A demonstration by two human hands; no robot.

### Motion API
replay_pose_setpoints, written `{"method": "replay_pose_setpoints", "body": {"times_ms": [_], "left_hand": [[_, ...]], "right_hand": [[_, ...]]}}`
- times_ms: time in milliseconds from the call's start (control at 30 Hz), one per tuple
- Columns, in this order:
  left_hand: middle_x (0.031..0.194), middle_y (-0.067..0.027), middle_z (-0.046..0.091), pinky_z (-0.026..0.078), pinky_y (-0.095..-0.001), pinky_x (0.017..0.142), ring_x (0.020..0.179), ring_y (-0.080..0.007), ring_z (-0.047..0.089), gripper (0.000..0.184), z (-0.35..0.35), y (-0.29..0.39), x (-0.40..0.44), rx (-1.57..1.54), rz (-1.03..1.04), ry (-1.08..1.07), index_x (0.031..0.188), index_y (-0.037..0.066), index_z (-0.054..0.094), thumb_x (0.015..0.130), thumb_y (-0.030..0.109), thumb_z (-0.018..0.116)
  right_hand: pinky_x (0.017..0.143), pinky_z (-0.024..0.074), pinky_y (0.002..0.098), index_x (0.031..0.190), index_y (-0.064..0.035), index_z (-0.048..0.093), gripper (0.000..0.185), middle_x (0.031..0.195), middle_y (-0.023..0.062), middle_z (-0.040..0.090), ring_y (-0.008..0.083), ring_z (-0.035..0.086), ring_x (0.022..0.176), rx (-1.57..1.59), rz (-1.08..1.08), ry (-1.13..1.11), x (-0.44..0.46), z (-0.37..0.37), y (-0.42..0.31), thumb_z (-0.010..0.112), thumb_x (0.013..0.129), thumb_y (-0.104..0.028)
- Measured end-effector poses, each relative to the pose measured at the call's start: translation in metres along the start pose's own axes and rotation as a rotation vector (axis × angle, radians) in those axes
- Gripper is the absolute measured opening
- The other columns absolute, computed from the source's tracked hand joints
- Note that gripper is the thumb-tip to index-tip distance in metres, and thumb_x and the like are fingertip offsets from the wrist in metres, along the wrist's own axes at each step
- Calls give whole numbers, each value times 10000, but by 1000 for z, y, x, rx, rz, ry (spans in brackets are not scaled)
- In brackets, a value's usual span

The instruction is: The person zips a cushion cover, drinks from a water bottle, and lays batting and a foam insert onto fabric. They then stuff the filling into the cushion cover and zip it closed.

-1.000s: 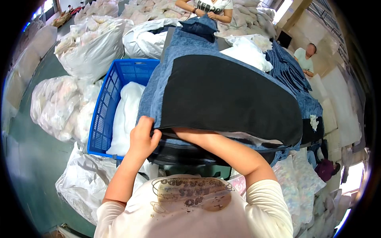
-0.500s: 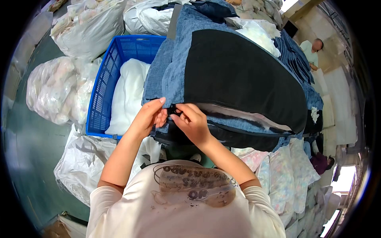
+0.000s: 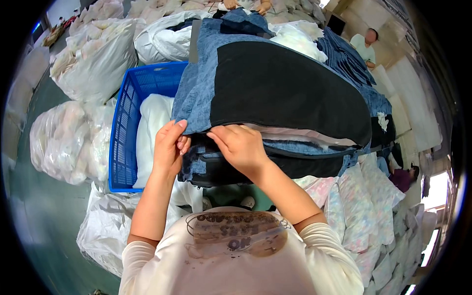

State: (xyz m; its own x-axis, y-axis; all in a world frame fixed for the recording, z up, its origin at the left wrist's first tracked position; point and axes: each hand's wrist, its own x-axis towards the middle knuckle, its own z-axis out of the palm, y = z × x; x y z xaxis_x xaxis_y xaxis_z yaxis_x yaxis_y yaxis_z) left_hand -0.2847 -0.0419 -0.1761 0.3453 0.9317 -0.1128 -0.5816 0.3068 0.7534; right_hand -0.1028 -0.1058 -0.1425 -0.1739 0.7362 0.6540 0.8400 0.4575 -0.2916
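A fabric cover [image 3: 290, 86] with a large black panel and blue denim-like sides lies in front of me, its long edge parted over greyish-pink and blue layers. My left hand [image 3: 169, 145] pinches the blue fabric at the cover's near left corner. A short way to the right, my right hand [image 3: 241, 145] has thumb and fingers closed on the black edge, where a zipper seems to run. The fingers hide exactly what they grip. Below both hands, more black and blue fabric [image 3: 221, 169] hangs toward me.
At left stands a blue plastic basket [image 3: 123, 137] holding white material [image 3: 155, 118]. Stuffed plastic bags [image 3: 69, 140] lie beyond it. Pale patterned bags [image 3: 364, 206] are at right. A person [image 3: 365, 46] is at the upper right; another person's hands [image 3: 246, 5] show at the top.
My hands have moved apart from close together at the corner, the right one sliding along the edge. The dark bit between the fingers no longer shows. The view has shifted slightly.
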Motion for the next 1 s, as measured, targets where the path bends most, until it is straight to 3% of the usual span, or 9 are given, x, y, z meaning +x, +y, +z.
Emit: {"method": "replay_pose_setpoints", "body": {"times_ms": [233,333,400,567,667,800,867,933,1000], "left_hand": [[503,30,413,273,-254,368,403,-103,391,364,0,16,12,-160,70,27,648,160,422,956,185,614],[481,27,393,267,-251,391,385,-113,348,407,-10,23,23,-330,-58,85,611,178,399,949,193,625],[469,34,373,263,-257,402,389,-106,326,439,-21,19,27,-271,-83,101,591,188,369,942,192,633],[569,41,398,288,-205,354,414,-54,367,301,-33,12,9,120,163,87,692,141,436,914,75,628],[520,25,379,280,-214,324,380,-78,356,352,-43,15,22,-72,96,234,657,143,402,924,84,624],[559,-19,465,344,-248,436,438,-124,424,275,-20,29,24,825,499,251,739,48,530,978,167,598],[747,-59,584,438,-327,649,708,-181,545,249,25,36,13,1667,1061,488,883,-29,600,1013,179,557],[846,-106,625,462,-328,707,779,-203,579,218,64,36,15,1510,1174,465,939,-37,614,1007,163,562],[887,-135,649,474,-326,735,825,-240,608,179,104,24,31,1411,1163,154,993,-47,622,996,120,558]], "right_hand": [[623,533,392,903,-32,688,120,835,132,680,322,671,724,-386,284,40,-58,-104,65,666,911,-150],[704,526,458,893,-17,679,252,877,177,686,382,663,790,-710,627,146,-143,-178,153,588,958,-242],[758,519,435,952,-32,692,245,940,169,698,370,667,880,-717,861,256,-219,-224,208,604,948,-261],[761,507,442,958,-61,694,213,932,183,689,385,651,899,-759,982,354,-256,-239,247,611,937,-256],[677,486,437,909,-45,688,242,839,187,677,368,650,772,-750,1052,582,-298,-256,289,620,938,-275],[743,517,414,936,-27,713,199,912,166,695,369,658,839,-601,912,586,-317,-280,296,663,905,-217],[654,530,304,951,-21,722,141,880,107,695,204,668,694,-383,954,764,-317,-274,296,702,889,-147],[610,531,243,959,-16,726,112,867,51,685,118,640,660,45,1005,1055,-318,-261,307,705,900,-109],[602,565,246,990,2,703,114,830,31,648,103,617,650,378,1012,1264,-312,-257,311,691,916,-83]]}}
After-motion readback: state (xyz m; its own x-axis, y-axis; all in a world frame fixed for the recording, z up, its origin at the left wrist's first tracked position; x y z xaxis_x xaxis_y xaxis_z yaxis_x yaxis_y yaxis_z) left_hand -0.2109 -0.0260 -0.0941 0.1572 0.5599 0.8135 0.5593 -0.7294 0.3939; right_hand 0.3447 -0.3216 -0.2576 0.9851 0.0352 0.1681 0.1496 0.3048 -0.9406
